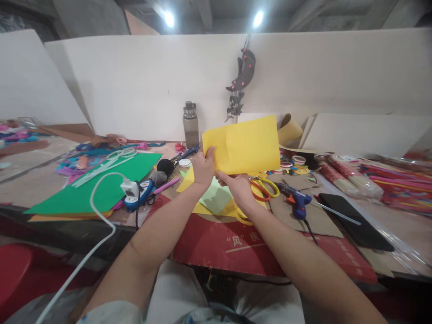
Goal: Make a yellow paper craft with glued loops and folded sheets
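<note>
A yellow sheet (249,144), stiff like craft paper or foam, is held up above the table in both hands. My left hand (204,168) grips its left edge, thumb on the near face. At the lower left edge, my right hand (238,186) pinches the sheet between thumb and fingers. Below the hands lie a pale green sheet (216,198) and more yellow pieces (201,208). Scissors with orange handles (259,189) and scissors with yellow handles (272,186) rest just right of my right hand.
Right of the scissors lie a blue hot glue gun (299,202) and a black phone (354,220). Green sheets (101,189), a power strip (140,195) and a white cable (97,198) occupy the left. A bottle (191,126) stands behind, near the white board (135,85).
</note>
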Available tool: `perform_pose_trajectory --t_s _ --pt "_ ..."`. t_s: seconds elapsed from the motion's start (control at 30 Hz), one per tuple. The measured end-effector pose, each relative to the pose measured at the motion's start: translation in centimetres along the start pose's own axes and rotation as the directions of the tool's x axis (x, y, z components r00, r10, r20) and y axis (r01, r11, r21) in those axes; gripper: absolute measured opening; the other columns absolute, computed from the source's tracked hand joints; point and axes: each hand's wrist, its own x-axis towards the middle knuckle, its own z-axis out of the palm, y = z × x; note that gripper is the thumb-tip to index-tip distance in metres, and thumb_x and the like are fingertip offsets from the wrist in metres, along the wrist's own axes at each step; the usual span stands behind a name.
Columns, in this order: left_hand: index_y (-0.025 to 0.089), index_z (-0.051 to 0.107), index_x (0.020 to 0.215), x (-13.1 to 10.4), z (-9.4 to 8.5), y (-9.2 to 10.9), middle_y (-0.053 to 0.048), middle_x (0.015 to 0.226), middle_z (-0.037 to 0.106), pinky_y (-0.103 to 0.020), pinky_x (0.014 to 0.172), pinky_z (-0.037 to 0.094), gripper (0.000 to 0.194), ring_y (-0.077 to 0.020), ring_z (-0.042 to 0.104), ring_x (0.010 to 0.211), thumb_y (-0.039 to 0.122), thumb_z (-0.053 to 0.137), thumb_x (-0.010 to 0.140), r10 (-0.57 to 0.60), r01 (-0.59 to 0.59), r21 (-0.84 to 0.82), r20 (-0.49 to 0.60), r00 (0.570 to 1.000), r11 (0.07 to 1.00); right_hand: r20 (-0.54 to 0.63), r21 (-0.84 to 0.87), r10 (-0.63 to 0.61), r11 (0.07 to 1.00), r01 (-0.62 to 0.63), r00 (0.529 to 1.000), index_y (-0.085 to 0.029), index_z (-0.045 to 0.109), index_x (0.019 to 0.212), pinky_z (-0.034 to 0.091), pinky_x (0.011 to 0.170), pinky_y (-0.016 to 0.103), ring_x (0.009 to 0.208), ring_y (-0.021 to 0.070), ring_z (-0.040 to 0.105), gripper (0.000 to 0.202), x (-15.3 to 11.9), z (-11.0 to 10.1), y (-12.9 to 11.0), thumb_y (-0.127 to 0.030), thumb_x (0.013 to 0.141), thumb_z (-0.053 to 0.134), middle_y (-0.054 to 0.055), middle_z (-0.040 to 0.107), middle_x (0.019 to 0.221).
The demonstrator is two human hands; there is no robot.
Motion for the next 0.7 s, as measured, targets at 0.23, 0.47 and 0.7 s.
perform_pose_trajectory --t_s 0.23,0.47,0.7 --pt "0.016 0.067 0.1 1.3 -0.7 -1.6 -0.012 0.1 0.073 -0.032 0.08 0.049 0.04 -0.0233 0.068 0.09 0.052 0.049 0.093 -0.037 0.039 0.038 -0.055 0.998 0.999 -0.089 0.043 -0.018 0.999 0.022 0.996 -0.015 0.07 0.062 0.052 0.054 0.025 0.051 0.0123 0.06 0.029 1.3 -1.7 0.1 -0.043 0.065 0.078 0.006 0.071 0.06" --pt "0.016 0.067 0.1 2.6 -1.1 -3.5 -0.014 0.102 0.073 -0.033 0.085 0.047 0.039 -0.0255 0.067 0.096 0.049 0.05 0.092 -0.045 0.051 0.065 -0.09 0.995 0.997 -0.171 0.185 -0.048 0.979 0.08 0.984 -0.015 0.066 0.061 0.048 0.053 0.023 0.05 0.0092 0.057 0.031 2.3 -3.2 -0.6 -0.042 0.059 0.082 0.004 0.07 0.062" --pt "0.014 0.066 0.099 3.4 -1.7 -4.6 -0.015 0.104 0.072 -0.031 0.081 0.047 0.035 -0.0243 0.068 0.094 0.046 0.052 0.091 -0.114 0.122 0.056 -0.133 0.985 0.991 -0.274 0.282 -0.104 0.942 0.184 0.956 -0.016 0.063 0.065 0.045 0.051 0.019 0.052 0.0065 0.053 0.03 3.4 -5.2 -1.8 -0.039 0.059 0.082 -0.001 0.065 0.06"
